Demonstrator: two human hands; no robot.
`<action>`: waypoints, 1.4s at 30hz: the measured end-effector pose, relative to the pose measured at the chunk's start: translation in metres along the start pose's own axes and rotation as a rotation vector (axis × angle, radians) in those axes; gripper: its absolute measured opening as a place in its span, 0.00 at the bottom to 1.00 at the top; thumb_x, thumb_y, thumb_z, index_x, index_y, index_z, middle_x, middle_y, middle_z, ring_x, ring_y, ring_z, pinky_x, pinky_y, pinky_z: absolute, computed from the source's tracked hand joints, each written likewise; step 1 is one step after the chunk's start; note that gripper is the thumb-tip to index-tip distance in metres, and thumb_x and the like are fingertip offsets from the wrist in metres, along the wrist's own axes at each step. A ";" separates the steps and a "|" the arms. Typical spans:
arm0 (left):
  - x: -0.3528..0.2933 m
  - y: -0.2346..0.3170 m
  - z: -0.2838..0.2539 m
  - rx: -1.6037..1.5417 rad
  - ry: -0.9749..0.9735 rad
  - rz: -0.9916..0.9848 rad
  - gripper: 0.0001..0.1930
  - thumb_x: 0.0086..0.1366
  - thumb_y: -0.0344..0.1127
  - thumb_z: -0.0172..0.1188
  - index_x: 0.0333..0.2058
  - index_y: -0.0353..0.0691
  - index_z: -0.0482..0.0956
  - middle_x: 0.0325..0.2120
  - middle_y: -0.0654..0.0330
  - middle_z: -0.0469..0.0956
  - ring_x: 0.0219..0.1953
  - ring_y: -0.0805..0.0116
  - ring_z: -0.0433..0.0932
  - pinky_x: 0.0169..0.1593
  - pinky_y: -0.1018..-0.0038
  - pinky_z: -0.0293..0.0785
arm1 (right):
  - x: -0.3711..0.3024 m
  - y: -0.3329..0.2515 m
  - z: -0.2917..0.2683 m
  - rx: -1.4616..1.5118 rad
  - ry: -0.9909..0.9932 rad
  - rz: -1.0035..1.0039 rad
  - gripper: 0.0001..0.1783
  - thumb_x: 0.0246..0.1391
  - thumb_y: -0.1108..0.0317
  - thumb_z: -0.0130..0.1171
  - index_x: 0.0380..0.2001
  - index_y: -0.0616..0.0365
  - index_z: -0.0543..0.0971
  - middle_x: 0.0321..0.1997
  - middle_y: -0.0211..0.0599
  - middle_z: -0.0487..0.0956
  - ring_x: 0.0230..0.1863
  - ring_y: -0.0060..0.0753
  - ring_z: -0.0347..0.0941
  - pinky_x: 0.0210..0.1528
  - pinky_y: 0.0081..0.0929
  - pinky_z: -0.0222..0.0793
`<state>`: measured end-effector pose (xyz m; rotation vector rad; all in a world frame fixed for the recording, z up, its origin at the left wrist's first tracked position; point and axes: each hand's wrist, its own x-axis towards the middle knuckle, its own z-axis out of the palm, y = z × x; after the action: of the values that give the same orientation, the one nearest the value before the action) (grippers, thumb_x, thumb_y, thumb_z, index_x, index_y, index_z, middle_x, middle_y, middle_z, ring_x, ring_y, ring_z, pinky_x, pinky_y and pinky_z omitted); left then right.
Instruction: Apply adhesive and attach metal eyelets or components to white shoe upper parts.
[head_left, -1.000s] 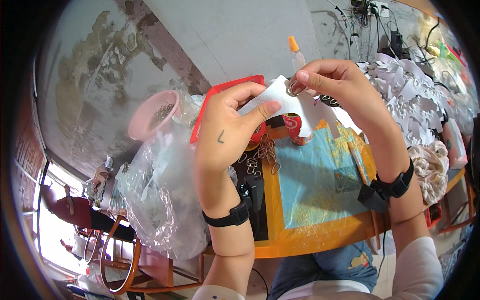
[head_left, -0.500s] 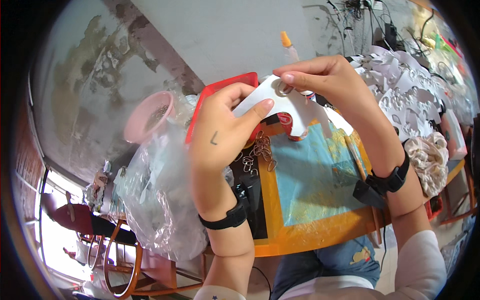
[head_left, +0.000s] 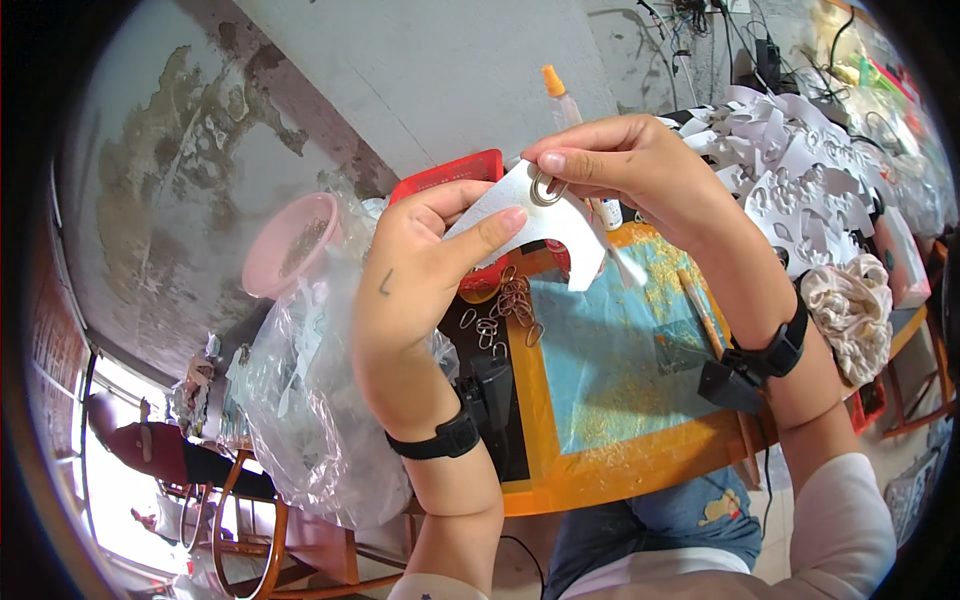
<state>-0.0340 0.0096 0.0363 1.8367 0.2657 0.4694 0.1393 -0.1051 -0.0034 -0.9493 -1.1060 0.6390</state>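
Note:
A white curved piece of sheet material (head_left: 577, 232) is held up above the table between my hands. My left hand (head_left: 420, 255) grips its left part, thumb on top and fingers behind. An oval metal ring (head_left: 537, 192) sits against the piece near its upper edge. The thumb and index finger of my right hand (head_left: 635, 165) pinch at the ring's upper end, by the sheet's top corner. Whether the ring passes through the sheet I cannot tell. Below, several loose metal rings (head_left: 515, 300) lie on the table beside a red basket (head_left: 450, 172).
The table has an orange-edged blue mat (head_left: 610, 370) with yellow flecks. A brush (head_left: 700, 308) lies there; a bottle with an orange cap (head_left: 553, 82) stands behind. Left are a pink bowl (head_left: 270, 245) and a clear plastic bag (head_left: 310, 400); right, heaped white cut pieces (head_left: 810, 190) and crumpled cloth (head_left: 850, 320).
Both hands and the white piece appear slightly further left in view, which has itself shifted a little. The ring looks more upright, its upper end now under my right fingertips.

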 end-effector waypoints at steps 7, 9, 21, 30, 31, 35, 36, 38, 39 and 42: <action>0.005 -0.004 0.001 -0.069 0.026 0.015 0.14 0.60 0.28 0.63 0.43 0.29 0.78 0.36 0.56 0.81 0.35 0.77 0.79 0.40 0.82 0.74 | 0.000 0.000 -0.001 -0.075 0.040 0.006 0.14 0.52 0.64 0.65 0.39 0.61 0.84 0.31 0.31 0.82 0.33 0.17 0.74 0.37 0.15 0.68; 0.007 -0.007 0.000 -0.078 0.022 0.017 0.14 0.60 0.28 0.63 0.44 0.28 0.78 0.36 0.56 0.81 0.35 0.76 0.79 0.40 0.82 0.74 | 0.002 0.003 0.002 -0.076 0.069 -0.015 0.13 0.52 0.64 0.65 0.38 0.60 0.84 0.30 0.32 0.82 0.31 0.17 0.74 0.35 0.15 0.68; 0.019 -0.013 0.008 -0.248 0.024 0.065 0.20 0.57 0.23 0.61 0.50 0.27 0.72 0.41 0.49 0.80 0.42 0.70 0.79 0.48 0.76 0.73 | 0.004 0.003 -0.007 -0.233 0.134 -0.085 0.11 0.51 0.63 0.67 0.35 0.58 0.86 0.25 0.30 0.82 0.24 0.15 0.71 0.27 0.15 0.66; 0.021 -0.012 0.011 -0.199 0.070 0.115 0.24 0.56 0.24 0.63 0.51 0.29 0.66 0.39 0.48 0.80 0.41 0.70 0.79 0.47 0.76 0.72 | 0.006 0.004 -0.007 -0.316 0.150 -0.154 0.10 0.50 0.64 0.67 0.34 0.59 0.86 0.23 0.30 0.81 0.23 0.14 0.71 0.27 0.15 0.67; 0.021 -0.010 0.013 -0.191 0.081 0.118 0.25 0.56 0.26 0.65 0.51 0.29 0.65 0.38 0.48 0.81 0.40 0.70 0.79 0.46 0.76 0.72 | 0.007 0.005 -0.008 -0.341 0.172 -0.198 0.10 0.50 0.65 0.67 0.34 0.59 0.85 0.23 0.30 0.81 0.24 0.14 0.71 0.27 0.16 0.67; 0.026 -0.015 0.025 -0.165 0.205 0.161 0.27 0.54 0.27 0.69 0.50 0.30 0.65 0.35 0.50 0.82 0.36 0.72 0.80 0.41 0.77 0.74 | 0.011 0.014 -0.011 -0.291 0.146 -0.205 0.11 0.53 0.65 0.64 0.36 0.60 0.85 0.24 0.30 0.82 0.25 0.14 0.72 0.28 0.16 0.68; 0.028 -0.017 0.027 -0.165 0.207 0.166 0.27 0.54 0.27 0.69 0.50 0.30 0.65 0.35 0.50 0.82 0.36 0.72 0.80 0.41 0.77 0.74 | 0.010 0.014 -0.010 -0.325 0.165 -0.232 0.11 0.54 0.65 0.63 0.37 0.60 0.84 0.25 0.30 0.82 0.26 0.15 0.72 0.29 0.17 0.68; 0.031 -0.021 0.030 -0.251 0.265 0.194 0.26 0.54 0.26 0.69 0.48 0.31 0.65 0.34 0.50 0.82 0.34 0.72 0.80 0.38 0.79 0.74 | 0.010 0.013 -0.007 -0.362 0.181 -0.267 0.11 0.56 0.65 0.61 0.38 0.59 0.84 0.26 0.31 0.82 0.27 0.15 0.72 0.29 0.18 0.69; 0.031 -0.020 0.032 -0.253 0.306 0.192 0.25 0.54 0.26 0.69 0.47 0.32 0.65 0.34 0.50 0.82 0.35 0.72 0.80 0.37 0.80 0.74 | 0.010 0.012 -0.005 -0.347 0.293 -0.329 0.11 0.57 0.64 0.60 0.37 0.59 0.84 0.29 0.31 0.82 0.28 0.16 0.73 0.30 0.19 0.69; 0.033 -0.024 0.032 -0.346 0.335 0.211 0.25 0.54 0.27 0.69 0.47 0.32 0.65 0.35 0.50 0.82 0.36 0.72 0.79 0.38 0.79 0.74 | 0.006 0.001 0.001 -0.347 0.432 -0.541 0.07 0.52 0.64 0.63 0.32 0.54 0.85 0.35 0.29 0.81 0.32 0.22 0.73 0.31 0.23 0.69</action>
<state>0.0103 0.0031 0.0118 1.4482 0.2015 0.9149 0.1403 -0.0992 -0.0008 -0.9646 -1.0321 -0.2017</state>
